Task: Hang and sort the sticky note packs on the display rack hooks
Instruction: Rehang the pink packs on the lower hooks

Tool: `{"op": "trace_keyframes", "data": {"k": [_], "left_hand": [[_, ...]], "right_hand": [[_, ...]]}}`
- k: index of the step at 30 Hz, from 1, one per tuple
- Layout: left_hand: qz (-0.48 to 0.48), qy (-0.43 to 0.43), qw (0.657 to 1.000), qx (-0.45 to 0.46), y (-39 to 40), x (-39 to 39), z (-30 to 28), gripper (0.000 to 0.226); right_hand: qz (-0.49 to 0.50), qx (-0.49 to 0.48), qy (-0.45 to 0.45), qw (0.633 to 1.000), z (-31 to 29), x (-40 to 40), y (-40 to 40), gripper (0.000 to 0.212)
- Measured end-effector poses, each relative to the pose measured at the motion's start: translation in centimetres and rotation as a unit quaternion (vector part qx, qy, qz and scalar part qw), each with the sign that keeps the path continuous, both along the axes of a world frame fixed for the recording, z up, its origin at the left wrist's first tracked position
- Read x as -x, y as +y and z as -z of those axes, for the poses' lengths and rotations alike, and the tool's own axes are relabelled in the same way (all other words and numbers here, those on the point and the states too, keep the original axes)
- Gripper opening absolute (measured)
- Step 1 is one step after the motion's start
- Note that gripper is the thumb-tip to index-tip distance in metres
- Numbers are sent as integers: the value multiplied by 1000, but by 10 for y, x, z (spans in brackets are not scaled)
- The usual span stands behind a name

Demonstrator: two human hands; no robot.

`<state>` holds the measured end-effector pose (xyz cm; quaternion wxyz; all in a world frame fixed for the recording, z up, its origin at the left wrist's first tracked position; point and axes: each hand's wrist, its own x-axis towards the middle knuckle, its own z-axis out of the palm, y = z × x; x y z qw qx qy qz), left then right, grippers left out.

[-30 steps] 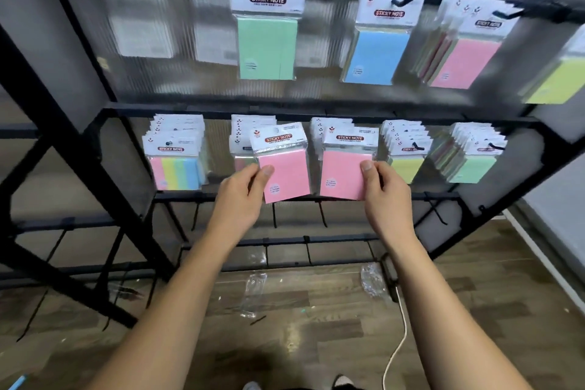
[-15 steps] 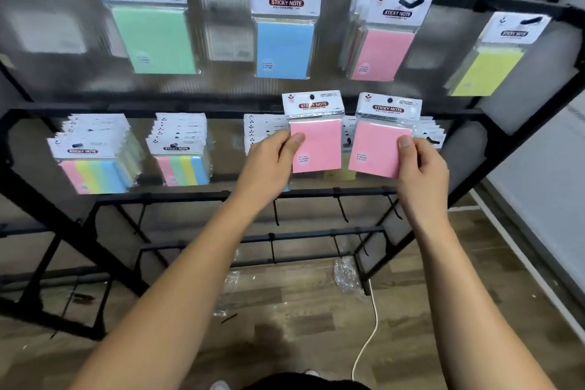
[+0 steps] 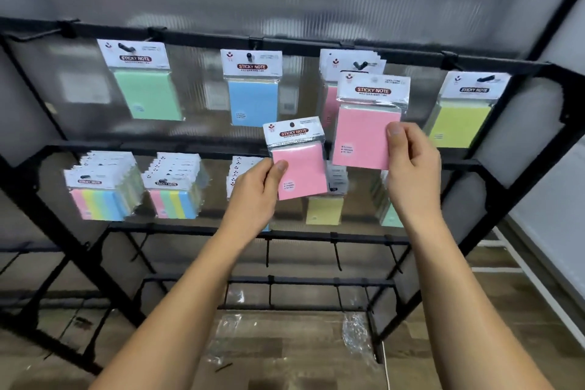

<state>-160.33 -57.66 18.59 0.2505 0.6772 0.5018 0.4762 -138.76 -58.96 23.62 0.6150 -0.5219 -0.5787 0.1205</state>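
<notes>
The display rack (image 3: 316,49) carries green, blue, pink and yellow packs (top row). The left hand (image 3: 253,196) pinches 1 small pink pack (image 3: 300,172); the right hand (image 3: 411,165) pinches a larger pink pack (image 3: 364,133) before the hanging pink stack (image 3: 329,101).

Both bare forearms reach up and forward from the bottom edge, roughly parallel, the right raised higher than the left. Left hand (image 3: 253,191) curled, thumb pressed flat on the front of a small pink sticky note pack (image 3: 299,168), fingers hidden behind it. Right hand (image 3: 413,168) likewise pinching the lower right corner of a larger pink sticky note pack (image 3: 364,133), thumb in front, knuckles bent, wrist straight.
</notes>
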Motion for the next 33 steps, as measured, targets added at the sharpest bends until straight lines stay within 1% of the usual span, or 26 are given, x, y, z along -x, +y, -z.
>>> {"op": "trace_keyframes", "data": {"k": [3,9,16,27,33], "left_hand": [[-8,-3,1000,-3,-5,-5,-1,33],[-27,3,1000,-12,-10,-11,-8,34],[-50,27,998,-2,-8,-7,0,37],[-41,35,999,1,-1,-9,-4,34],[-49,41,998,0,5,-7,0,32]], "right_hand": [[-30,-17,-1,999,-13,3,9,25],[-62,24,14,998,-12,-5,28,25],[-69,32,32,997,-4,-8,36,27],[-90,55,16,994,-8,-10,47,32],[-91,52,25,994,-7,-9,53,33]]}}
